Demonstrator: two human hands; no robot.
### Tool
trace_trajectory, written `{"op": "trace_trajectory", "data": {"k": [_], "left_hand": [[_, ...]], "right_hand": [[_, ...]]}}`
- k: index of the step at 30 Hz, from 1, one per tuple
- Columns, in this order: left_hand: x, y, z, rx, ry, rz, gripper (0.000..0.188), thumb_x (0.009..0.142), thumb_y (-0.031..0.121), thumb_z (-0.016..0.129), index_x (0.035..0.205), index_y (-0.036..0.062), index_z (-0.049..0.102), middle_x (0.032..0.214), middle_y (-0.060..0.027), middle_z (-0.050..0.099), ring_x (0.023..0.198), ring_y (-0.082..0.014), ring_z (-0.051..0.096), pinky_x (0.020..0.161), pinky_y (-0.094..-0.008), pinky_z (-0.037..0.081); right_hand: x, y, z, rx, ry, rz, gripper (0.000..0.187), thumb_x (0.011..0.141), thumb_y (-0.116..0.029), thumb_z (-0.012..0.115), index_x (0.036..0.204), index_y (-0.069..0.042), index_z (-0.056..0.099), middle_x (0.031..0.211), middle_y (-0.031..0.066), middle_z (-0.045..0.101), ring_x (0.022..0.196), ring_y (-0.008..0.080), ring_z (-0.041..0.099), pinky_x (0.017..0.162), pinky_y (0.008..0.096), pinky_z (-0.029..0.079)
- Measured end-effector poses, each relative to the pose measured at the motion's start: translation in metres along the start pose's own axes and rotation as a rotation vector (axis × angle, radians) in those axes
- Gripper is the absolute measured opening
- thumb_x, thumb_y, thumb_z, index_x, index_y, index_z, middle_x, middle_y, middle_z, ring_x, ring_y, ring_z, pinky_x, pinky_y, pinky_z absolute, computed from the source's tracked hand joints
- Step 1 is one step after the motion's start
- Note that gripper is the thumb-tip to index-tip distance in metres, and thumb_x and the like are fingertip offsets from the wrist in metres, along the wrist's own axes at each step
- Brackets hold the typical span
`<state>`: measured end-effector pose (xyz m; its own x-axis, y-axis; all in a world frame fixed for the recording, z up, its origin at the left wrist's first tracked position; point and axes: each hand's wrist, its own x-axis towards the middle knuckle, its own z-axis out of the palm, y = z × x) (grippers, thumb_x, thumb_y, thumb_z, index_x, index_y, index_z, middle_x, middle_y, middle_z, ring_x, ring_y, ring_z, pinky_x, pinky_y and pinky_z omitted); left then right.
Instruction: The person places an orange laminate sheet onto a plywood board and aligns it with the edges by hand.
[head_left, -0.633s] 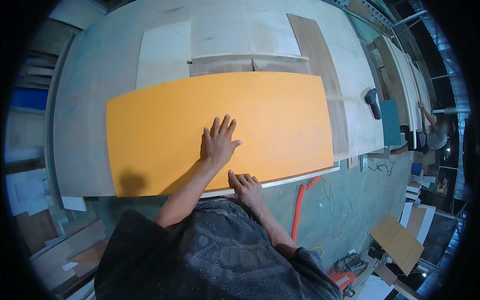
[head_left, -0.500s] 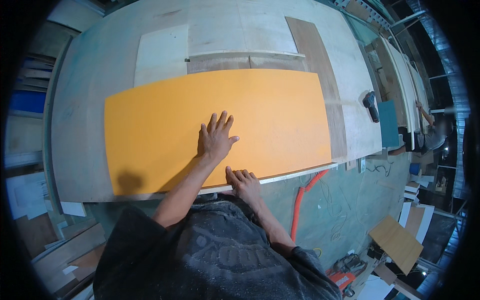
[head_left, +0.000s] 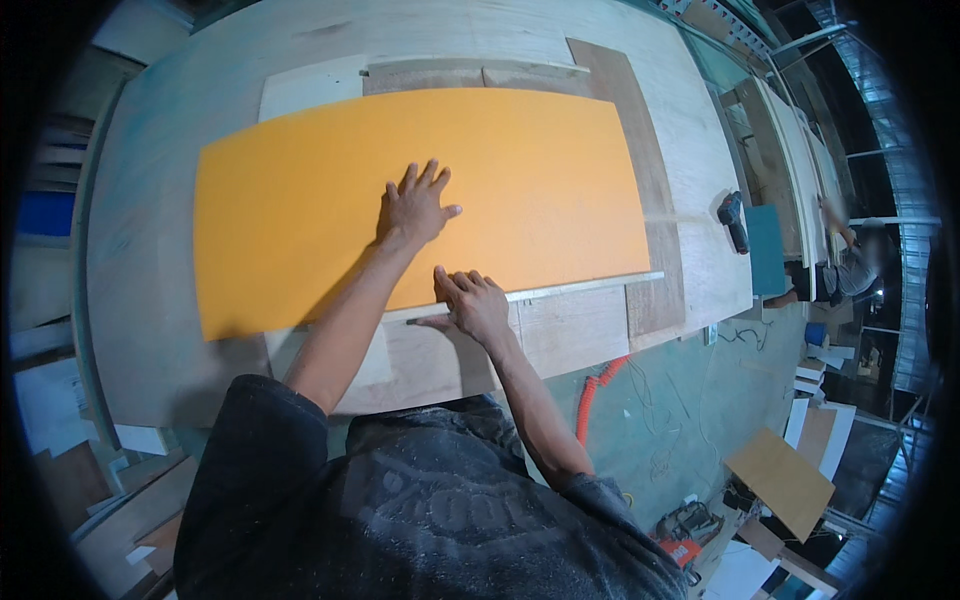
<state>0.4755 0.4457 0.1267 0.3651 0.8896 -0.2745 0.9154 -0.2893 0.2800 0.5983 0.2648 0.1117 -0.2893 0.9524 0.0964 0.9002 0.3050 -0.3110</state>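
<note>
A wide orange panel (head_left: pixel 540 190) lies flat over boards on the worktable. My left hand (head_left: pixel 418 208) rests palm down near the panel's middle, fingers spread. At the near edge, my right hand (head_left: pixel 478 308) has its fingers over the top and its thumb below, out along the edge. A pale wooden strip (head_left: pixel 590 285) runs along that edge and sticks out slightly past the panel's right corner. Whether the strip is fixed to the panel I cannot tell.
Beyond the panel lies a wooden strip (head_left: pixel 480 66); a brown board (head_left: pixel 640 150) extends under its right side. A dark cordless power tool (head_left: pixel 733 222) sits at the table's right. An orange coiled hose (head_left: pixel 592 390) hangs beside the table. Another person (head_left: pixel 855 265) is at far right.
The orange panel has slid away from me, together with its near strip and both my hands. Bare boards now show between the panel and the table's near edge.
</note>
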Motion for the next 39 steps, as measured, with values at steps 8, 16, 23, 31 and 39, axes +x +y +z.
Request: {"op": "trace_trajectory", "data": {"k": [8, 16, 23, 31, 39], "left_hand": [[0.084, -0.025, -0.024, -0.001, 0.039, 0.005, 0.079, 0.1, 0.057, 0.064, 0.166, 0.0259, 0.035, 0.177, -0.0009, 0.022, 0.163, -0.0312, 0.019, 0.125, -0.0691, 0.025], [0.143, -0.04, -0.036, -0.016, 0.057, -0.004, 0.079, 0.099, 0.058, 0.066, 0.166, 0.0292, 0.035, 0.177, 0.0012, 0.022, 0.163, -0.03, 0.018, 0.124, -0.0702, 0.023], [0.15, -0.042, -0.038, 0.014, 0.045, -0.029, 0.079, 0.101, 0.06, 0.061, 0.167, 0.029, 0.032, 0.178, 0.0019, 0.019, 0.163, -0.0289, 0.017, 0.127, -0.0656, 0.021], [0.149, -0.04, -0.045, -0.001, 0.077, -0.034, 0.079, 0.101, 0.06, 0.061, 0.168, 0.0287, 0.032, 0.178, 0.0016, 0.02, 0.164, -0.0281, 0.017, 0.128, -0.0647, 0.02], [0.147, -0.047, -0.04, 0.075, 0.082, -0.04, 0.083, 0.1, 0.065, 0.059, 0.168, 0.028, 0.03, 0.178, 0.0017, 0.019, 0.163, -0.0281, 0.019, 0.126, -0.0664, 0.024]], "right_hand": [[0.086, 0.033, -0.001, -0.067, -0.001, -0.043, 0.097, 0.069, -0.078, 0.076, 0.135, -0.009, 0.064, 0.095, 0.0055, 0.071, 0.092, 0.0247, 0.071, 0.077, 0.0382, 0.057], [0.141, 0.052, -0.002, -0.068, -0.012, -0.024, 0.093, 0.071, -0.081, 0.074, 0.134, -0.012, 0.064, 0.096, 0.0036, 0.071, 0.093, 0.0242, 0.07, 0.08, 0.038, 0.058], [0.154, 0.057, 0.002, -0.064, -0.007, -0.025, 0.092, 0.07, -0.082, 0.072, 0.132, -0.015, 0.063, 0.095, 0.0022, 0.071, 0.094, 0.024, 0.07, 0.082, 0.0391, 0.058], [0.157, 0.061, 0.007, -0.006, 0.011, 0.007, 0.091, 0.067, -0.082, 0.074, 0.129, -0.015, 0.066, 0.101, 0.0003, 0.075, 0.1, 0.0229, 0.071, 0.085, 0.0395, 0.057], [0.156, 0.057, 0.014, -0.047, 0.042, 0.004, 0.094, 0.065, -0.078, 0.076, 0.13, -0.011, 0.066, 0.097, 0.0019, 0.074, 0.098, 0.0227, 0.07, 0.084, 0.0367, 0.055]]}}
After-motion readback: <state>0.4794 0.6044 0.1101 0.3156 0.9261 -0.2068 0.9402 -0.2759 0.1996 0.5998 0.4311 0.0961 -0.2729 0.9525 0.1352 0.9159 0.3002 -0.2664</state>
